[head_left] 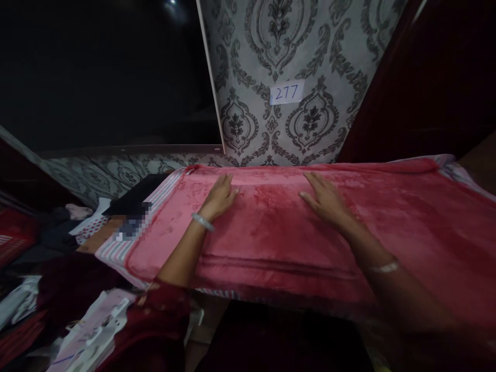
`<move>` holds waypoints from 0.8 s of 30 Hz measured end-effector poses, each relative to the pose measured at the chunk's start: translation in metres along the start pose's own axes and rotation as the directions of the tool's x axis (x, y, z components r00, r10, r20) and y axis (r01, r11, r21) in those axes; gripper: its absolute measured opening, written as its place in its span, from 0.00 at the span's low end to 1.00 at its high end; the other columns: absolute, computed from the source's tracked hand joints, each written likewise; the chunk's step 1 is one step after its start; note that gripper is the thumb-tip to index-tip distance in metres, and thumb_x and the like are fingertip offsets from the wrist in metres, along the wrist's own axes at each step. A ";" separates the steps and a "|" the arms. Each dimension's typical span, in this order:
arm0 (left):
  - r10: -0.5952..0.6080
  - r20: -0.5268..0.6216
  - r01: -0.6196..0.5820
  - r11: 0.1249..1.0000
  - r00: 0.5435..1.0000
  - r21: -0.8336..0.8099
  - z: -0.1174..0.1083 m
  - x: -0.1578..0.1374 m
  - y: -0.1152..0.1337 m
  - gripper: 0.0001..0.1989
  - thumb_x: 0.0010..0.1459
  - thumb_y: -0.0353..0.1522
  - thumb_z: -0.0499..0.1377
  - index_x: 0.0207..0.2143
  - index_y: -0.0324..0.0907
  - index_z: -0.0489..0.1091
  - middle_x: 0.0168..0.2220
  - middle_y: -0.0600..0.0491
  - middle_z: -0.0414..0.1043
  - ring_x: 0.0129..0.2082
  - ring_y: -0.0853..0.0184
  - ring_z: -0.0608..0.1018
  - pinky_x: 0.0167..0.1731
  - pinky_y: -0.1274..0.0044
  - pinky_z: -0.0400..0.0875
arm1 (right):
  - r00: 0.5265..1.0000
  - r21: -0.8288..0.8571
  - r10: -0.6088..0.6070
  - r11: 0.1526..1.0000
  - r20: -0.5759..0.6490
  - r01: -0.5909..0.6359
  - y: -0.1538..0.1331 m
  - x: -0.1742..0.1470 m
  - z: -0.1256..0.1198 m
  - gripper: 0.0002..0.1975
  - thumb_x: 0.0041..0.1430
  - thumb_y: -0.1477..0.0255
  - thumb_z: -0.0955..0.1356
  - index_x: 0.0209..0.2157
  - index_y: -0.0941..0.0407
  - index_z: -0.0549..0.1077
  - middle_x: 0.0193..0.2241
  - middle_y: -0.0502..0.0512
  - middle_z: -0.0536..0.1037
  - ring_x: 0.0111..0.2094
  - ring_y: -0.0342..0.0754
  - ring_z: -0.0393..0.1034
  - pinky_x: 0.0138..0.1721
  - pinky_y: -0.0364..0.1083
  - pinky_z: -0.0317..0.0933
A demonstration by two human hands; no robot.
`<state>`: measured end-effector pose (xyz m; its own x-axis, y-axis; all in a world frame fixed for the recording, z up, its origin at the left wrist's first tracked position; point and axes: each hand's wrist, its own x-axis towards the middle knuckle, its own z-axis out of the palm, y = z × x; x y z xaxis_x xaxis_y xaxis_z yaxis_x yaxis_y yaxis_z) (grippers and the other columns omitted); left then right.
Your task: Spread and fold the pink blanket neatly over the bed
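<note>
A folded red-pink plush blanket (271, 227) lies flat in front of me, on a larger pink plush cover (418, 227) with striped edges. Toward the far left part of the folded blanket rests my left hand (220, 197), fingers stretched out and a bangle on its wrist. My right hand (324, 199) is at the far right part, with its fingers extended and slightly apart. Both palms face down or inward over the plush, and neither hand grips anything. The folded layers show along the near edge.
A large black television (112, 77) is on the wall at the left. A paper marked 277 (287, 92) is stuck to the patterned wallpaper. Piled clothes (58, 232) lie at the left, and a dark red panel (422, 77) stands at the right.
</note>
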<state>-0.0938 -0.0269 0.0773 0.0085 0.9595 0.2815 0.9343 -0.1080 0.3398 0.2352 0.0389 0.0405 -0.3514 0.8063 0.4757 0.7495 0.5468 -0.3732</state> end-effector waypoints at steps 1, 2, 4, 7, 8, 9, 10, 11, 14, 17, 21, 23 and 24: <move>-0.023 0.029 0.021 0.998 0.999 0.063 0.001 0.021 0.005 0.34 0.68 0.40 0.52 0.70 0.31 0.55 0.72 0.35 0.53 0.73 0.53 0.54 0.71 0.64 0.48 | 0.999 -0.047 0.031 0.998 0.022 -0.030 -0.002 0.021 0.005 0.34 0.68 0.58 0.61 0.69 0.63 0.61 0.69 0.70 0.60 0.69 0.64 0.53 0.68 0.62 0.50; -0.082 0.056 0.075 0.989 0.995 0.124 0.004 0.038 0.009 0.33 0.68 0.41 0.52 0.69 0.31 0.56 0.72 0.34 0.52 0.74 0.51 0.53 0.71 0.62 0.47 | 0.997 -0.094 0.074 0.993 0.038 -0.070 -0.002 0.038 0.010 0.33 0.69 0.59 0.60 0.69 0.62 0.62 0.69 0.70 0.61 0.69 0.64 0.53 0.67 0.62 0.51; -0.237 0.108 0.210 0.954 0.966 0.214 0.015 0.060 0.011 0.33 0.68 0.42 0.51 0.69 0.33 0.56 0.73 0.34 0.50 0.74 0.50 0.51 0.70 0.58 0.47 | 0.981 -0.178 0.176 0.971 0.080 -0.160 -0.001 0.060 0.022 0.29 0.71 0.62 0.58 0.67 0.60 0.65 0.68 0.69 0.62 0.68 0.65 0.54 0.65 0.65 0.52; -0.386 0.175 0.336 0.905 0.906 0.260 0.039 0.063 0.000 0.32 0.69 0.44 0.48 0.69 0.37 0.58 0.73 0.34 0.51 0.74 0.47 0.52 0.68 0.52 0.52 | 0.942 -0.278 0.295 0.929 0.158 -0.244 0.006 0.059 0.044 0.25 0.73 0.62 0.56 0.61 0.56 0.73 0.64 0.67 0.68 0.65 0.65 0.59 0.62 0.68 0.54; -0.399 0.187 0.347 0.901 0.898 0.260 0.046 0.060 -0.005 0.32 0.69 0.45 0.46 0.69 0.38 0.58 0.73 0.35 0.51 0.73 0.45 0.54 0.66 0.50 0.55 | 0.933 -0.297 0.315 0.920 0.173 -0.256 0.010 0.053 0.051 0.25 0.73 0.62 0.56 0.60 0.56 0.74 0.63 0.66 0.70 0.63 0.64 0.60 0.61 0.68 0.55; -0.401 0.194 0.348 0.901 0.895 0.258 0.052 0.056 -0.011 0.33 0.69 0.46 0.45 0.70 0.38 0.57 0.73 0.35 0.51 0.72 0.44 0.55 0.64 0.50 0.57 | 0.930 -0.307 0.323 0.915 0.174 -0.260 0.014 0.047 0.058 0.25 0.74 0.61 0.55 0.60 0.55 0.74 0.62 0.66 0.71 0.62 0.63 0.62 0.60 0.67 0.55; -0.401 0.198 0.348 0.902 0.894 0.256 0.057 0.052 -0.016 0.34 0.69 0.47 0.43 0.70 0.39 0.56 0.73 0.36 0.49 0.71 0.43 0.57 0.63 0.51 0.60 | 0.933 -0.309 0.321 0.915 0.164 -0.261 0.019 0.040 0.063 0.25 0.74 0.61 0.55 0.60 0.55 0.73 0.61 0.65 0.72 0.62 0.62 0.62 0.60 0.66 0.55; -0.399 0.201 0.346 0.904 0.895 0.253 0.060 0.048 -0.021 0.35 0.69 0.48 0.42 0.71 0.39 0.55 0.74 0.37 0.48 0.70 0.43 0.58 0.63 0.52 0.61 | 0.938 -0.305 0.314 0.917 0.148 -0.258 0.023 0.035 0.068 0.25 0.74 0.62 0.55 0.61 0.54 0.72 0.61 0.64 0.72 0.62 0.61 0.62 0.61 0.65 0.55; -0.393 0.198 0.343 0.907 0.898 0.244 0.062 0.045 -0.029 0.36 0.69 0.48 0.41 0.72 0.38 0.53 0.75 0.39 0.46 0.68 0.41 0.62 0.62 0.54 0.63 | 0.949 -0.284 0.289 0.927 0.129 -0.244 0.032 0.027 0.073 0.26 0.75 0.62 0.54 0.63 0.55 0.70 0.63 0.63 0.71 0.63 0.59 0.62 0.61 0.62 0.55; -0.380 0.169 0.336 0.911 0.909 0.240 0.062 0.045 -0.031 0.35 0.69 0.48 0.41 0.71 0.39 0.55 0.74 0.39 0.49 0.66 0.39 0.65 0.60 0.52 0.64 | 0.949 -0.263 0.283 0.935 0.141 -0.239 0.035 0.029 0.071 0.25 0.75 0.63 0.54 0.62 0.55 0.71 0.63 0.62 0.71 0.63 0.58 0.61 0.62 0.61 0.54; -0.356 0.134 0.319 0.918 0.925 0.235 0.065 0.045 -0.034 0.33 0.69 0.47 0.41 0.69 0.42 0.60 0.72 0.40 0.55 0.63 0.40 0.68 0.58 0.52 0.66 | 0.944 -0.236 0.293 0.938 0.154 -0.253 0.035 0.031 0.068 0.25 0.75 0.63 0.55 0.62 0.56 0.71 0.63 0.61 0.70 0.64 0.58 0.61 0.64 0.60 0.54; -0.351 0.127 0.316 0.919 0.928 0.235 0.066 0.045 -0.036 0.33 0.69 0.47 0.41 0.69 0.42 0.60 0.71 0.39 0.56 0.62 0.41 0.69 0.58 0.52 0.66 | 0.938 -0.234 0.301 0.937 0.169 -0.259 0.035 0.031 0.068 0.25 0.75 0.63 0.55 0.62 0.56 0.71 0.64 0.61 0.70 0.64 0.57 0.61 0.64 0.59 0.53; -0.350 0.127 0.314 0.919 0.928 0.236 0.067 0.045 -0.037 0.33 0.69 0.47 0.41 0.69 0.42 0.60 0.71 0.39 0.56 0.62 0.41 0.69 0.58 0.52 0.66 | 0.937 -0.235 0.304 0.936 0.172 -0.261 0.036 0.031 0.067 0.25 0.75 0.63 0.55 0.62 0.56 0.71 0.64 0.61 0.70 0.65 0.57 0.61 0.64 0.58 0.53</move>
<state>-0.1040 0.0376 0.0177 -0.2738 0.9613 0.0289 0.9459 0.2637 0.1891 0.2130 0.0987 -0.0117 -0.1978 0.9605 0.1956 0.9254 0.2488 -0.2861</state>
